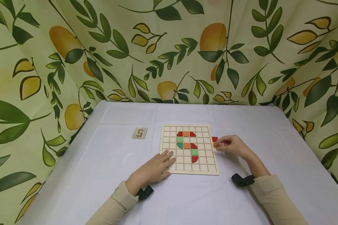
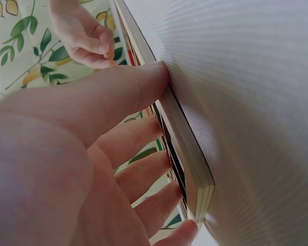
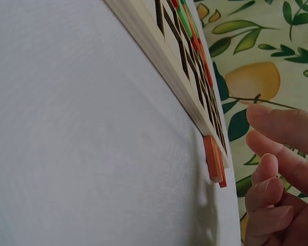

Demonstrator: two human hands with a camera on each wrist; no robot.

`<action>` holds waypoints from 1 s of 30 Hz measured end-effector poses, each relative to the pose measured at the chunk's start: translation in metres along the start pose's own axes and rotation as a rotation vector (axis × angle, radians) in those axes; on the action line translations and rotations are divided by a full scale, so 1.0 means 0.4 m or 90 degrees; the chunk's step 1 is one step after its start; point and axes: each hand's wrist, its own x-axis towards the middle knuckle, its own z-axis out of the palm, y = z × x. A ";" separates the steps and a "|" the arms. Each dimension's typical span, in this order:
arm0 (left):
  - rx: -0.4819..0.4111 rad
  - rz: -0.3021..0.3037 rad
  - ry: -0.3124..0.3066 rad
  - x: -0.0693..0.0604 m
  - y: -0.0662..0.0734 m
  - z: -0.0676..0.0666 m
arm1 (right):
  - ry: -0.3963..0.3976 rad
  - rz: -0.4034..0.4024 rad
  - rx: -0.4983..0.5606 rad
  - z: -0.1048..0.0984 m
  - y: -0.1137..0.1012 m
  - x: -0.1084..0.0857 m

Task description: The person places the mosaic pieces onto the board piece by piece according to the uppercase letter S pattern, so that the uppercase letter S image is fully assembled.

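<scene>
A pale wooden grid board point(image 1: 204, 159) lies on the white table. Red, orange and green tiles point(image 1: 187, 145) in its cells form most of an S-like curve. My left hand point(image 1: 155, 167) rests on the board's near left corner, fingers spread over the grid; its thumb point(image 2: 143, 82) touches the near edge. Beside the board's right edge lie an orange tile point(image 3: 213, 159) and a red tile point(image 1: 214, 139). Just over the orange one hovers my right hand point(image 1: 232, 146), thumb and forefinger close together. In the right wrist view, its fingertips point(image 3: 259, 113) are apart from both tiles.
A small pattern card point(image 1: 139, 133) showing a coloured S on a grid lies left of the board. Black wrist-worn devices point(image 1: 242, 180) sit under both wrists. A leaf-and-fruit printed curtain point(image 1: 169, 62) hangs behind and beside the white-covered table point(image 1: 115, 125).
</scene>
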 end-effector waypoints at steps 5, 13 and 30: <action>-0.001 -0.001 0.000 0.000 0.000 0.000 | 0.005 0.020 0.003 -0.003 0.008 0.005; -0.004 -0.004 -0.001 0.001 -0.002 0.001 | 0.023 0.046 0.021 -0.012 0.020 0.017; -0.007 -0.005 0.000 0.002 -0.003 0.003 | -0.001 0.091 0.040 -0.015 0.039 0.043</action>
